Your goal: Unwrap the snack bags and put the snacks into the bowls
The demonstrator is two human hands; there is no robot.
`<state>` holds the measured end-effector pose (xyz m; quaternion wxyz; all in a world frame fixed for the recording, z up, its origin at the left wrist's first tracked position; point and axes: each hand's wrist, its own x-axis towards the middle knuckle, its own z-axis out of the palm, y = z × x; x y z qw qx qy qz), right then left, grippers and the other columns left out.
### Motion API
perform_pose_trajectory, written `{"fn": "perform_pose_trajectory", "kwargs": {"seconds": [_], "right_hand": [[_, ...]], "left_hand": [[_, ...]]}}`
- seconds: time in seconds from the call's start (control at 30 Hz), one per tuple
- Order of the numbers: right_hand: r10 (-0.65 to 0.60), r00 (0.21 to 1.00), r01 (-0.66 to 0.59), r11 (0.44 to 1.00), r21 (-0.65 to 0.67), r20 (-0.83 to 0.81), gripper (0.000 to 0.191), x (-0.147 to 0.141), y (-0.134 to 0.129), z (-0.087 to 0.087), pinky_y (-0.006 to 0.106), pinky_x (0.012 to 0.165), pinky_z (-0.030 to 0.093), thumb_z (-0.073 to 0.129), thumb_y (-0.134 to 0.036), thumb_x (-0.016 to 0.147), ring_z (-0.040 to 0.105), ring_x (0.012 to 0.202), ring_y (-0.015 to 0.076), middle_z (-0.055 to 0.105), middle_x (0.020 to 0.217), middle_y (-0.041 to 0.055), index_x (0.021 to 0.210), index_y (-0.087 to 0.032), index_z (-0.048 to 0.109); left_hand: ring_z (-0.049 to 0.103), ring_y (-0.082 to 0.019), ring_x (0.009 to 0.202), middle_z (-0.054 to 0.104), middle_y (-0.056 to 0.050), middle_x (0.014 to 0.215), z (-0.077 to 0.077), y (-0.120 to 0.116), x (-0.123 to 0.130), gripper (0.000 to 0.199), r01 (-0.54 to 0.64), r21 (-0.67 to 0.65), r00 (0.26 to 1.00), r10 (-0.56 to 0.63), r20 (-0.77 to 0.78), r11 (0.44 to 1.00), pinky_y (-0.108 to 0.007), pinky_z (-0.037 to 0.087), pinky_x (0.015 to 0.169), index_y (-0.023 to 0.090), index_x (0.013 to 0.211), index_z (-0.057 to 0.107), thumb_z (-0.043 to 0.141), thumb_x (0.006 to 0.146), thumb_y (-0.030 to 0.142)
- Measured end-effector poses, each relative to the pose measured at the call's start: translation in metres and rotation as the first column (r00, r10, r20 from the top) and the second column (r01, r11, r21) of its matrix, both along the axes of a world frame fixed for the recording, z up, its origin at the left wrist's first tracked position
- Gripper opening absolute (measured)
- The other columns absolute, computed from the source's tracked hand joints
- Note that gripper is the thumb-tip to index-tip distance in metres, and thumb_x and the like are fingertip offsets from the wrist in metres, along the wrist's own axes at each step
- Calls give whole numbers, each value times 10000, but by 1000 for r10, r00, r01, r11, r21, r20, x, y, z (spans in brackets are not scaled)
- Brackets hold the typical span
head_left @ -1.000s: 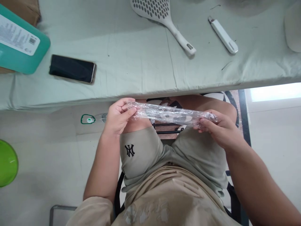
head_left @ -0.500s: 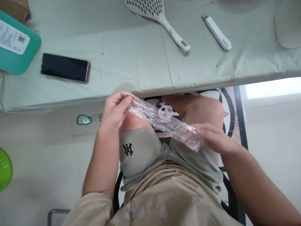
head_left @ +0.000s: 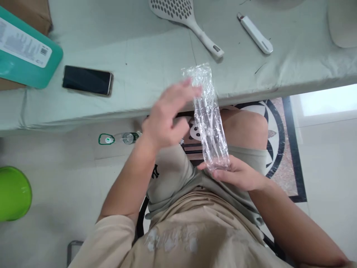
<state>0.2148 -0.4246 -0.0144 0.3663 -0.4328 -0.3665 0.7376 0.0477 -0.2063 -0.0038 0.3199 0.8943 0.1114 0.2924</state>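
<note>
A crinkled clear plastic wrapper [head_left: 209, 119], folded into a long strip, slants up from my lap toward the table edge. Its lower end is pinched between the thumb and fingers of my right hand [head_left: 234, 173]. My left hand [head_left: 169, 115], blurred by motion, is beside the wrapper's upper part with thumb and fingers apart; whether its fingertips touch the plastic I cannot tell.
On the cloth-covered table [head_left: 145, 82] lie a phone [head_left: 87, 80], a teal container with a label [head_left: 50, 70], a white slotted scoop [head_left: 205, 39] and a white utility knife [head_left: 255, 33]. A green bin [head_left: 13, 193] and a clear bottle [head_left: 126, 138] are on the floor.
My left hand has let go of the wrapper's end and moved right and up. The wrapper has swung from nearly level to steep, its far end now over the table edge. My right hand has shifted left.
</note>
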Motion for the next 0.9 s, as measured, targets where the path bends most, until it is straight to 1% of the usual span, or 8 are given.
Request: {"fn": "perform_pose_trajectory", "kwargs": {"seconds": [0.03, 0.17, 0.37, 0.47, 0.57, 0.7, 0.8, 0.9], "right_hand": [[-37, 998, 38, 999, 19, -41, 446, 0, 0, 1, 243, 616, 409, 693, -523, 962, 417, 635, 98, 498, 685, -33, 1241, -182, 764], [-124, 974, 143, 986, 88, -189, 346, -6, -2, 1, 235, 639, 411, 767, -444, 929, 408, 637, 85, 499, 708, -39, 1196, -226, 785], [-221, 944, 257, 958, 125, -247, 319, -14, -4, 4, 256, 683, 468, 669, -495, 990, 539, 756, 113, 636, 901, 31, 1154, -264, 817], [-217, 940, 274, 940, 203, -264, 172, -13, -1, 15, 246, 694, 496, 752, -371, 950, 562, 733, 98, 657, 885, 14, 1071, -278, 832], [-250, 928, 319, 916, 241, -277, 126, -9, 0, 28, 231, 651, 500, 756, -311, 946, 573, 697, 95, 674, 826, 7, 1036, -277, 837], [-255, 906, 307, 945, 110, -338, 366, 3, 2, 42, 242, 578, 514, 647, -458, 1009, 599, 640, 120, 687, 755, 15, 1310, -272, 741], [-270, 922, 271, 962, -38, -277, 688, 14, 6, 44, 285, 615, 558, 693, -578, 938, 610, 607, 137, 710, 758, 13, 1534, -266, 547], [-290, 934, 268, 955, -126, -209, 933, 24, 11, 38, 287, 623, 557, 716, -582, 899, 615, 584, 138, 719, 752, -7, 1673, -276, 295]], "left_hand": [[476, -309, 1532, 657, -80, 1496, 3, -12, -2, 629, 93, 8, 990, -91, -107, 996, -552, 361, 1290, 222, 1421, 580, 534, 807, 91], [389, -303, 1587, 590, -78, 1576, -3, -47, -1, 651, 110, -12, 888, -104, -448, 994, -605, 312, 1296, 246, 1504, 542, 538, 880, 64], [457, -317, 1546, 630, -96, 1533, -25, -48, 14, 414, 80, -9, 894, -75, -442, 997, -591, 369, 1263, 254, 1404, 658, 634, 993, 291], [452, -337, 1548, 632, -103, 1529, -31, -50, 19, 252, 110, -28, 906, -112, -407, 994, -594, 407, 1234, 230, 1179, 758, 627, 1003, 355], [578, -299, 1450, 758, -94, 1342, -33, -59, 22, 242, 130, -130, 922, -168, -350, 983, -571, 404, 1245, 200, 980, 742, 564, 1029, 357], [767, -174, 1026, 820, -5, 1066, -29, -69, 20, 232, 74, -325, 908, -198, -370, 943, -503, 394, 1261, 223, 1099, 711, 497, 1021, 270], [727, -162, 872, 813, -16, 977, -23, -71, 12, 279, 3, -495, 849, -264, -458, 869, -351, 546, 994, 209, 995, 747, 511, 1018, 355], [679, -154, 781, 799, -40, 878, -20, -72, 1, 375, -112, -655, 795, -328, -510, 747, -260, 493, 738, 170, 917, 767, 557, 998, 471]]}}
